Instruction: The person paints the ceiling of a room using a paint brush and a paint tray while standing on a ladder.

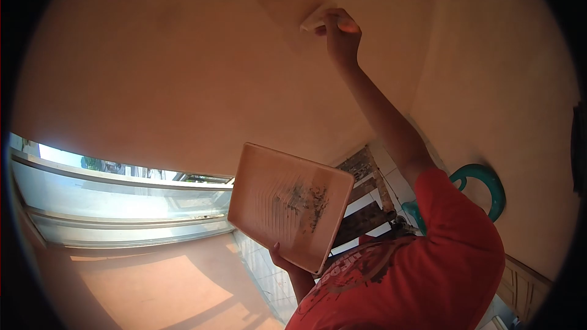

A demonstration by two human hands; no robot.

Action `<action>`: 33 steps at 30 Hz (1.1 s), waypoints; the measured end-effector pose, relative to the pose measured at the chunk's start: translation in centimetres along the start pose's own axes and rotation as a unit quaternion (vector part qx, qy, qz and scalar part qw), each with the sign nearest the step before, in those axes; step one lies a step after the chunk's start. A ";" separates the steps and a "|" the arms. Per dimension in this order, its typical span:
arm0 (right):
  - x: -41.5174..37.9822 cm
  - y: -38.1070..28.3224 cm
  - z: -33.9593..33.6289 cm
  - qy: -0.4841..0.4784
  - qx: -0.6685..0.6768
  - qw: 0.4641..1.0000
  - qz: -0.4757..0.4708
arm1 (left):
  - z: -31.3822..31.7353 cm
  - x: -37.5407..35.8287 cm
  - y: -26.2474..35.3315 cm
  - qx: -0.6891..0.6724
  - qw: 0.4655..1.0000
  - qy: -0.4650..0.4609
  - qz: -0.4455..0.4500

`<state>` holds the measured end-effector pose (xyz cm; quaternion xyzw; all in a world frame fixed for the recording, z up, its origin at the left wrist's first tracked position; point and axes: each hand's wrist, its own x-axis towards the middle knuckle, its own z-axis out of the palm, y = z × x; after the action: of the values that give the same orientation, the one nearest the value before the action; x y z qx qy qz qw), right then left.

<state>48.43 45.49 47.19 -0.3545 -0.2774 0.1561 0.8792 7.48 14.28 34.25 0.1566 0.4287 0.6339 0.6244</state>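
Note:
My right hand (342, 29) is raised at the top, its fingers closed around a pale flat piece (313, 19) that looks like a scraper or pad. That piece appears to rest against the orange-tan wall (183, 73), near a darker patch. My left hand (286, 259) grips the lower edge of a paint tray (263, 189), with the thumb over the rim. The tray is tilted so that its ribbed inside faces me, and dark smudges mark its middle and right side. Behind the tray, the left fingers are hidden.
At the left is a window (122, 198) with a light frame. A dark slatted stand or ladder (367, 217) is behind the tray, and a green plastic chair (498, 192) is by the right wall. Tiled floor (263, 269) shows below, with a panelled wooden piece (520, 290) lower right.

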 end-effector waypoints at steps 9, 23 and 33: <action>-3.8 5.1 -3.8 -0.034 0.038 0.999 -0.003 | -0.4 0.2 -0.4 -0.009 1.000 0.005 0.006; -0.9 0.2 0.2 -0.011 0.078 0.993 -0.083 | 0.8 0.0 -0.4 -0.007 1.000 0.009 0.028; -5.6 5.1 -7.1 0.006 -0.017 0.999 -0.035 | 0.3 0.5 -0.4 -0.022 0.999 -0.037 0.028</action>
<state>47.87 42.63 37.22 -0.3604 -0.2874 0.1181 0.8795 7.90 14.82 33.94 0.1778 0.3868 0.6540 0.6253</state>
